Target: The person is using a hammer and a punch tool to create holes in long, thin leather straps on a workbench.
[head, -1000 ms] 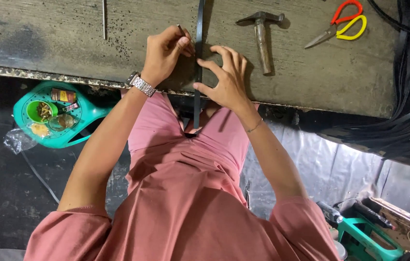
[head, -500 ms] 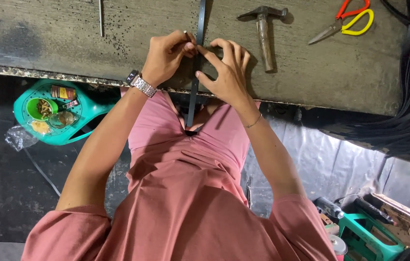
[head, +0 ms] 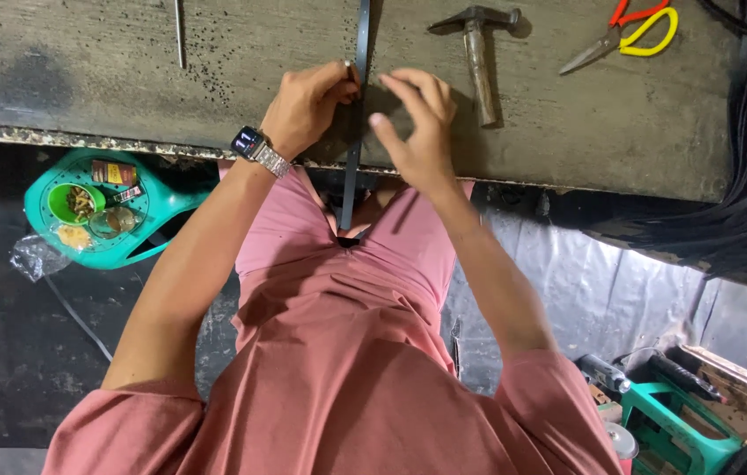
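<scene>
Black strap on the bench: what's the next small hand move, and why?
Probably the right hand should close back onto the black strap. The left hand pinches it at the bench edge, while the right hand's fingers are spread and look blurred beside it; contact cannot be told. The strap hangs down over the edge, so a second grip would steady it.

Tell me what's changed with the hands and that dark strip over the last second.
The right hand has let go of the dark strip and lifted off with fingers spread; earlier it was pinching the strip together with the left. The left hand still pinches the strip at the workbench edge. The strip, hammer and scissors lie as before.
</scene>
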